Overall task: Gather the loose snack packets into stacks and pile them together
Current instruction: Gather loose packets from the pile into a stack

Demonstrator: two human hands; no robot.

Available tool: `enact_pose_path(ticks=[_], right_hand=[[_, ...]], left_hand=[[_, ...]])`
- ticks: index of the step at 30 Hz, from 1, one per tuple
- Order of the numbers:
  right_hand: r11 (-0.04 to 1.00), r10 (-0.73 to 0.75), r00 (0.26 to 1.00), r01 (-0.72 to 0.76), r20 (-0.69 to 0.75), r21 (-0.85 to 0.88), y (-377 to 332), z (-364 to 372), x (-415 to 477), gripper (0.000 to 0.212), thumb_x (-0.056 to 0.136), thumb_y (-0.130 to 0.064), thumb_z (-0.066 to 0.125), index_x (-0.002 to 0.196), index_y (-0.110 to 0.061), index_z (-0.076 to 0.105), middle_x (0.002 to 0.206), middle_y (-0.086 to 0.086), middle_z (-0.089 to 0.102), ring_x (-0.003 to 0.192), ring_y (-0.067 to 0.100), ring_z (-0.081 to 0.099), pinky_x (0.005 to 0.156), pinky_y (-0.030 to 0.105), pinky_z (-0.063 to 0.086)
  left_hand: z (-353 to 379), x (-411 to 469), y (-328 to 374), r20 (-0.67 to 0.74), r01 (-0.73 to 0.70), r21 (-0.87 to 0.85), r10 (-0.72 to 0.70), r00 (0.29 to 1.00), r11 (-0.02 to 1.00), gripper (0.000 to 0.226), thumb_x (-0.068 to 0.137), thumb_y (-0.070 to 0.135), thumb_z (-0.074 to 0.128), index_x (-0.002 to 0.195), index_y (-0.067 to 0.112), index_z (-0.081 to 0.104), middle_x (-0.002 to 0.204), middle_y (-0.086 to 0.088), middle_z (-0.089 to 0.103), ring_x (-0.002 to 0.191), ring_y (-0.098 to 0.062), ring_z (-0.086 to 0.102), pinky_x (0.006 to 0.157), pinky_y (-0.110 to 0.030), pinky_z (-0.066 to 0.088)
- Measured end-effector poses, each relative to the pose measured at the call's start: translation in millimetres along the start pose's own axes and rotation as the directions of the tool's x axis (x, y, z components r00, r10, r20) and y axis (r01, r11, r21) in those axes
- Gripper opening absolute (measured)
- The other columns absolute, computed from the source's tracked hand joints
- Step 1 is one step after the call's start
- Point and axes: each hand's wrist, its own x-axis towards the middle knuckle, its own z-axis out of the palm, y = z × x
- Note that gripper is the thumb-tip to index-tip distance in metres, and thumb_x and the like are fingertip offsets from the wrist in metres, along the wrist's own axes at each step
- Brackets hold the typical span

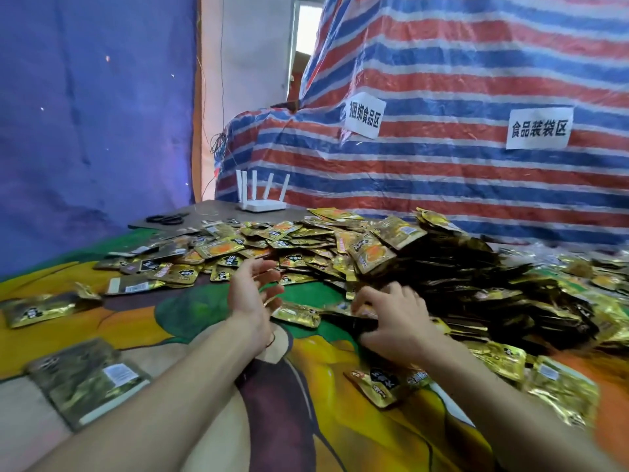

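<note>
Across the upper right of the frame, a red, white and blue striped tarpaulin is being shown draped over bulky shapes, with two white paper labels fixed to it. At upper left, a blue sheet is being seen hanging as a backdrop. Over the lower half, a colourful printed cloth is being used as the work surface. At centre and centre right, a large heap of gold snack packets is being displayed, spreading towards the right edge, where darker packets are lying in overlapping rows. At lower left, a stack of packets is lying apart from the heap, and a single gold packet is lying at the left edge. Just right of centre, the right hand is being pressed down on the near edge of the heap, its fingers curled around a dark bundle of packets. At centre, the left hand is being held open above the cloth, palm turned towards the right hand, grasping nothing; one gold packet is lying between the two hands. At upper centre, a white router with upright antennas is being shown on a grey board, with black scissors lying at the board's left end.
</note>
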Motion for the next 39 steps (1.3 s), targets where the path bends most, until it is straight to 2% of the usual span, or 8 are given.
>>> enact_pose_path(ticks=[4, 14, 17, 21, 23, 31, 34, 39], right_hand=[[0.998, -0.006, 0.989, -0.004, 0.145, 0.069, 3, -4, 5, 0.044, 0.084, -0.068, 0.064, 0.122, -0.046, 0.057, 0.132, 0.003, 0.049, 0.129, 0.026, 0.042, 0.106, 0.044, 0.038], [0.996, -0.073, 0.988, 0.079, -0.137, 0.038, -41, -11, 44, 0.045, 0.090, -0.044, 0.061, 0.131, -0.026, 0.055, 0.119, 0.008, 0.058, 0.117, 0.029, 0.051, 0.089, 0.039, 0.045], [0.990, -0.109, 0.981, 0.121, -0.158, 0.070, -61, -9, 79, 0.049, 0.089, -0.029, 0.062, 0.136, -0.020, 0.050, 0.122, 0.012, 0.060, 0.116, 0.033, 0.054, 0.089, 0.041, 0.049], [0.991, -0.120, 0.986, 0.127, -0.114, 0.049, -77, 11, 130, 0.056, 0.089, -0.023, 0.058, 0.143, -0.019, 0.042, 0.130, 0.015, 0.054, 0.122, 0.035, 0.049, 0.099, 0.044, 0.045], [0.995, -0.089, 0.992, 0.093, -0.085, 0.045, -79, 22, 157, 0.059, 0.091, -0.024, 0.060, 0.146, -0.020, 0.040, 0.137, 0.015, 0.049, 0.129, 0.035, 0.043, 0.104, 0.047, 0.039], [0.984, 0.021, 1.000, -0.018, -0.013, 0.176, -68, 50, 247, 0.086, 0.088, -0.018, 0.059, 0.160, -0.034, 0.016, 0.170, 0.004, 0.004, 0.154, 0.033, 0.011, 0.120, 0.061, 0.016], [0.983, 0.059, 0.998, -0.061, 0.021, 0.170, -69, 57, 259, 0.081, 0.092, -0.028, 0.054, 0.160, -0.038, 0.011, 0.167, 0.007, 0.020, 0.152, 0.038, 0.014, 0.119, 0.060, 0.018], [0.999, 0.035, 0.990, -0.035, -0.135, -0.003, -74, 61, 250, 0.039, 0.094, -0.023, 0.054, 0.133, -0.024, 0.060, 0.139, 0.012, 0.044, 0.137, 0.036, 0.032, 0.114, 0.056, 0.023]], left_hand=[[1, -4, -1, 0.056, -0.061, 0.046, 0.058, 0.997, 0.997, 0.021, 0.092, 0.022, 0.049, 0.082, 0.013, 0.065, 0.066, 0.003, 0.058, 0.052, -0.013, 0.049, 0.054, -0.027, 0.034], [25, -7, 1, 0.263, -0.507, 0.534, 0.437, 0.860, 0.676, 0.020, 0.091, 0.006, 0.059, 0.082, 0.024, 0.059, 0.083, 0.005, 0.061, 0.074, -0.005, 0.056, 0.063, -0.014, 0.045], [32, 19, 27, 0.361, -0.540, 0.734, 0.437, 0.824, 0.411, 0.013, 0.089, 0.011, 0.060, 0.088, 0.024, 0.060, 0.090, 0.003, 0.064, 0.086, -0.018, 0.061, 0.079, -0.033, 0.051], [20, 71, 45, 0.458, -0.425, 0.888, 0.262, 0.849, -0.177, 0.029, 0.083, 0.017, 0.062, 0.109, 0.029, 0.056, 0.117, 0.001, 0.059, 0.113, -0.023, 0.054, 0.105, -0.044, 0.037], [12, 102, 48, 0.422, -0.361, 0.885, 0.181, 0.888, -0.293, 0.048, 0.081, 0.019, 0.063, 0.128, 0.029, 0.053, 0.134, -0.003, 0.052, 0.131, -0.026, 0.045, 0.114, -0.048, 0.027], [-12, 205, 33, 0.347, -0.334, 0.887, -0.016, 0.938, -0.318, 0.103, 0.083, 0.040, 0.068, 0.161, 0.029, 0.001, 0.169, -0.003, -0.009, 0.155, -0.032, -0.004, 0.119, -0.067, 0.007], [-9, 219, 30, 0.354, -0.351, 0.889, -0.043, 0.934, -0.296, 0.103, 0.085, 0.040, 0.065, 0.160, 0.036, -0.006, 0.169, -0.004, 0.002, 0.154, -0.035, 0.008, 0.118, -0.068, 0.013], [-1, 209, 17, 0.450, -0.400, 0.786, -0.007, 0.893, -0.471, 0.069, 0.095, 0.025, 0.050, 0.157, 0.036, 0.024, 0.162, -0.001, 0.030, 0.144, -0.032, 0.034, 0.111, -0.065, 0.032]])
